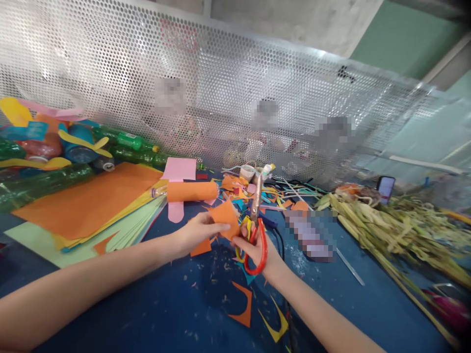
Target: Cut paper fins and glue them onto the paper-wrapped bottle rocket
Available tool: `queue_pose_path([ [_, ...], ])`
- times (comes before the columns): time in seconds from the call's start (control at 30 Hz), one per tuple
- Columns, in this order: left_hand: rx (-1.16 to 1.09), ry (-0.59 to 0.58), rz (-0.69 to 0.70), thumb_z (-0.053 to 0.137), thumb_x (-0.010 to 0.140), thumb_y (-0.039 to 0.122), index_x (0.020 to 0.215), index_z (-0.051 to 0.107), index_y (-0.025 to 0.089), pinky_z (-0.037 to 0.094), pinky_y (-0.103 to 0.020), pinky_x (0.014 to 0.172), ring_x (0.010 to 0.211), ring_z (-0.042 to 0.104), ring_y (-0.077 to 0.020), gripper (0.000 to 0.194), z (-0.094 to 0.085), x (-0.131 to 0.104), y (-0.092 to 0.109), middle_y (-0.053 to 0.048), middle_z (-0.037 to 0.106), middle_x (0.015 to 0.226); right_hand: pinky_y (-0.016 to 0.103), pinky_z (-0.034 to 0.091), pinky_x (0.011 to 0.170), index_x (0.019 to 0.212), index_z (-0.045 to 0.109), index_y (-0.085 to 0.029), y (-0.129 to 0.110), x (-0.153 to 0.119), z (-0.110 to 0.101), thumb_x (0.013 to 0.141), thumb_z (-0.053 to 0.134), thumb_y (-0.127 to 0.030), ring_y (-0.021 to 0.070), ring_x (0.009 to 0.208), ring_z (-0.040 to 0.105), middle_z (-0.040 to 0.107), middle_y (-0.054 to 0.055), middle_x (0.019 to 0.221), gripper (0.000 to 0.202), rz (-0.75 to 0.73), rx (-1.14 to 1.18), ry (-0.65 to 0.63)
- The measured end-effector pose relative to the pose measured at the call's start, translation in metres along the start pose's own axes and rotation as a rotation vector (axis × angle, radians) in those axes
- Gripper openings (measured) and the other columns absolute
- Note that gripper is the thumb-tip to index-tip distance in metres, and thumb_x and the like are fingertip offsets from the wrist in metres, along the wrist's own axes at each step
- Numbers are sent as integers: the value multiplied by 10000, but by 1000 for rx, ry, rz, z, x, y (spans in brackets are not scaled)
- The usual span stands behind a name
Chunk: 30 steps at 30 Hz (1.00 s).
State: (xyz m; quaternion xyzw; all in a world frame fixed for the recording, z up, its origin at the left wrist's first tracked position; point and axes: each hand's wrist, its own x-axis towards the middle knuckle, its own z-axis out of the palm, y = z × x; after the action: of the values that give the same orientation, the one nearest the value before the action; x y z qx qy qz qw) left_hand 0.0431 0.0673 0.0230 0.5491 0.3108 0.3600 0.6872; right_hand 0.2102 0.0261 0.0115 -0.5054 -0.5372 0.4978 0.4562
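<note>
I have the left hand clamped on an orange paper piece, which extends far past the thumb. My right hand grips red-handled scissors just right of it, blades together and pointing far.

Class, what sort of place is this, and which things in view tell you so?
Probably a craft workspace: coloured paper sheets and cut scraps lie on a blue surface, and the right hand holds scissors.
</note>
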Motion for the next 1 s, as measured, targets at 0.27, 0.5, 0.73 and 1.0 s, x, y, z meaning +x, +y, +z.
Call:
queue_pose_path([
  [0.27, 305, -102, 46, 674, 675, 219, 1029, 668, 216, 429, -243, 756, 836, 601, -159, 354, -32, 15, 13, -26, 683, 884, 271, 387, 562, 704, 428, -208, -5, 3, -11, 648, 503, -263, 122, 561, 464, 407, -52, 646, 108, -62, -59, 5],
  [0.5, 511, -386, -87, 663, 704, 378, 900, 715, 204, 399, -229, 605, 719, 595, -175, 267, -30, 6, 12, -43, 695, 835, 267, 426, 552, 733, 444, -210, -2, 4, -20, 708, 574, -304, 123, 532, 495, 447, -56, 627, 162, -22, -215, -190],
  [0.73, 442, -134, -8, 673, 666, 370, 756, 703, 201, 343, -219, 545, 610, 536, -140, 194, -30, 13, 10, -1, 637, 675, 332, 500, 592, 715, 496, -201, -12, 2, -27, 763, 215, -774, 195, 613, 610, 579, 44, 635, 639, 231, 141, -212],
  [1.0, 56, 112, 51, 699, 683, 357, 775, 651, 165, 297, -191, 454, 501, 463, -76, 218, -26, 18, 8, 22, 578, 623, 254, 425, 468, 725, 454, -205, -21, -9, -16, 749, 358, -753, 124, 461, 487, 476, -22, 562, 557, 167, 77, -210],
])
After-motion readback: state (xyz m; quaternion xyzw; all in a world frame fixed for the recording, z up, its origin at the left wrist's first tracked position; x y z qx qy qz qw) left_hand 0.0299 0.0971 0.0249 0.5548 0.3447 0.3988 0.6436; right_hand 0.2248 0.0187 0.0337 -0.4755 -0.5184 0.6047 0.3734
